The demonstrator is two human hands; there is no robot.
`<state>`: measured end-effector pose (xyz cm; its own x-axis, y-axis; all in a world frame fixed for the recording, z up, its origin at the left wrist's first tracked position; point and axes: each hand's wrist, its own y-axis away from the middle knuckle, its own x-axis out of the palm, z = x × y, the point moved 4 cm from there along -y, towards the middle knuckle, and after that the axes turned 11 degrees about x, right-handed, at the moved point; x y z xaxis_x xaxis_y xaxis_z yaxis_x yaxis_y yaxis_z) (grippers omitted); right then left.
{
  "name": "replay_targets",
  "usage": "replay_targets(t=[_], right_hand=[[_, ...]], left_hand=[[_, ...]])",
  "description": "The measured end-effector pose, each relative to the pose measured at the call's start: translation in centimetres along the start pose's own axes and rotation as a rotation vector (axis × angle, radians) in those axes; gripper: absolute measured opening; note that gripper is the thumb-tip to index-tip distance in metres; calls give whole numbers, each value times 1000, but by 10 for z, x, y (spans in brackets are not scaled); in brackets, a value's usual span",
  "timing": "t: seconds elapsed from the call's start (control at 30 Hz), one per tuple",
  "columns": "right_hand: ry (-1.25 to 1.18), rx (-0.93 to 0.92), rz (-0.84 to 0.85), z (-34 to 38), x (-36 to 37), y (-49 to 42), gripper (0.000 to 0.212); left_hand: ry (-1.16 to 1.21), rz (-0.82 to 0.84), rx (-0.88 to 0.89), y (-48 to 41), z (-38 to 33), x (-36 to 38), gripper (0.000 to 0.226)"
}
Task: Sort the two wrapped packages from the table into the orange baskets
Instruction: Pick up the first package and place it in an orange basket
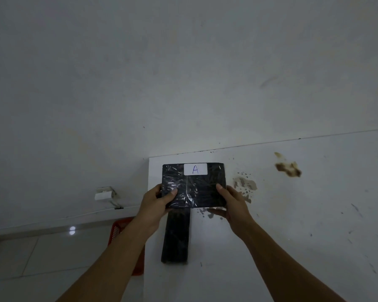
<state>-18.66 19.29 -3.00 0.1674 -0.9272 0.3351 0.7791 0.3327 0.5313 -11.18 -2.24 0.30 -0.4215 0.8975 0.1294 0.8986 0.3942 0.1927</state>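
A black package wrapped in clear film (196,188), with a white label marked "A" on its upper edge, is held up above the white table (292,225). My left hand (155,203) grips its lower left corner and my right hand (231,203) grips its lower right side. A second black wrapped package (176,236), long and narrow, lies flat on the table just below the first, near the table's left edge. An orange basket (120,232) stands on the floor left of the table, mostly hidden behind my left forearm.
The table's top carries brown stains (288,167) and grey smudges (244,185) right of the packages. A white wall socket with a cable (105,194) sits low on the wall at left. The tiled floor (42,258) lies at lower left.
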Motion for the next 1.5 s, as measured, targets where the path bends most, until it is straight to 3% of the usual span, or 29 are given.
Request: replay_targets(t=[0.1,0.9,1.17,1.5], right_hand=[[28,-13,45,0,8,0,27],[97,-53,186,4,66,16,21],[185,-7,303,-41,144,41,19],[379,40,420,-155,290,117,23]], left_hand=[[5,-33,53,2,-9,-7,22],[60,-161,137,42,-34,-53,23],[132,-312,160,102,-39,-135,27],[196,-582,190,233,-38,-306,36]])
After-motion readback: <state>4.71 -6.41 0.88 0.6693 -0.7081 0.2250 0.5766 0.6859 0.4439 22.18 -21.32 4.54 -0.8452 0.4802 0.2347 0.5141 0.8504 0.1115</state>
